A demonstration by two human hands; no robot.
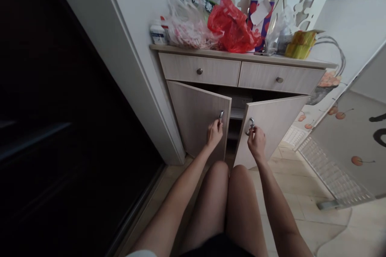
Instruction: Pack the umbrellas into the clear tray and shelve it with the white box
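A pale wood-grain cabinet has two lower doors, both partly open toward me. My left hand (215,132) is closed on the metal handle (221,115) of the left door (196,112). On the right door (274,124), my right hand (257,141) grips a similar curved handle (252,121). Between the door edges a dark gap shows part of an inner shelf (237,113); the rest of the inside is hidden. Above the doors are two shut drawers, with round knobs (199,71) on their fronts.
On the cabinet top (316,63) stand a white bottle (157,34), a red plastic bag (232,26), a clear bag (188,24) and a yellow package (301,44). A dark door (75,128) is at left. My knees (230,172) are close to the doors. A cherry-patterned panel (346,136) stands at right.
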